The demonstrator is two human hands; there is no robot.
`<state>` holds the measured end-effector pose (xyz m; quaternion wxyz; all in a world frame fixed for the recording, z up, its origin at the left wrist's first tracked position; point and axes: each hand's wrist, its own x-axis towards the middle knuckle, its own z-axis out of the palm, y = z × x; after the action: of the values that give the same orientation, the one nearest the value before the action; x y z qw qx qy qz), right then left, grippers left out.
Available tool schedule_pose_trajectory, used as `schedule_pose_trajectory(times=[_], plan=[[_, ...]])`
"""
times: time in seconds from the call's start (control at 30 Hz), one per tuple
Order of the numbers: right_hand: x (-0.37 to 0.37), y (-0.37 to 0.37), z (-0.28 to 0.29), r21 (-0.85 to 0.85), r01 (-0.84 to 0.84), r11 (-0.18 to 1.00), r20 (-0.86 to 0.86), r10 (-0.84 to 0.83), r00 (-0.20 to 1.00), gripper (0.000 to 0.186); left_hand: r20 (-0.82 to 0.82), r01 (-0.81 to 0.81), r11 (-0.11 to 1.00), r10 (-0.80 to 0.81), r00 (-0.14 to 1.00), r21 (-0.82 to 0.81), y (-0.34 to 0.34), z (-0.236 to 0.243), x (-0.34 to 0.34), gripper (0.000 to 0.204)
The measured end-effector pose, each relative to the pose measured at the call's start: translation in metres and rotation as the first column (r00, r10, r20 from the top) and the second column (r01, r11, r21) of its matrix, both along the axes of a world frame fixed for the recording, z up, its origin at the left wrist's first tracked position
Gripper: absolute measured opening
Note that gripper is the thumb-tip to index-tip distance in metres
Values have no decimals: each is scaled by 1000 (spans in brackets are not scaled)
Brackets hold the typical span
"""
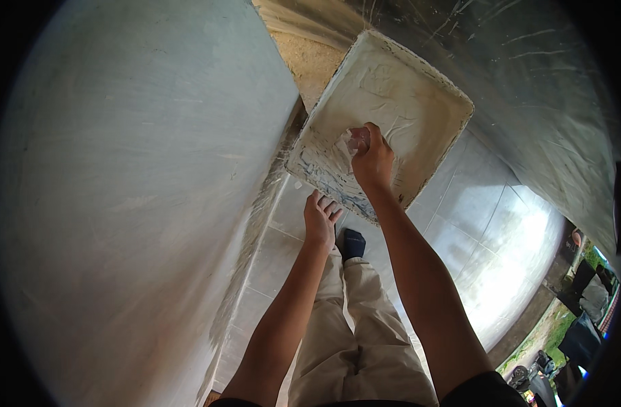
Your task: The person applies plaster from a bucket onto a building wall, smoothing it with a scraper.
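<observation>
A square tray smeared with white plaster is held up in front of me, next to a pale plastered wall. My left hand reaches under the tray's lower edge with its fingers spread against the underside. My right hand is closed around a small tool or handle pressed into the plaster inside the tray; the tool itself is mostly hidden by my fingers.
Below me are grey floor tiles, my legs in beige trousers and a dark sock. A second plastered surface curves along the upper right. People and dark objects are outside at the lower right.
</observation>
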<state>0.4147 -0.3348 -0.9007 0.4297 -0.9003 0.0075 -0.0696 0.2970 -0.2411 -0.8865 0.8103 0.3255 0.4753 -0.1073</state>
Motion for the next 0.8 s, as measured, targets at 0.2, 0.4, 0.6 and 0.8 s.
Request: schedule_pose_trajectory(times=[0.2,0.4,0.6,0.8], plan=[[-12,4,1,168,108,980,-74,-96,993,39,-33,62,984,-57,998,165,3,8,-4,72],[-12,-1,42,425,260,867,-248,-165,955,34,-155,168,955,-133,979,243,8,24,-8,68],[-3,-14,100,598,264,757,-258,-130,957,34,-134,298,878,-267,954,374,16,66,5,61],[10,-31,199,812,348,468,-323,-135,937,35,80,219,836,-298,951,504,21,157,53,57]])
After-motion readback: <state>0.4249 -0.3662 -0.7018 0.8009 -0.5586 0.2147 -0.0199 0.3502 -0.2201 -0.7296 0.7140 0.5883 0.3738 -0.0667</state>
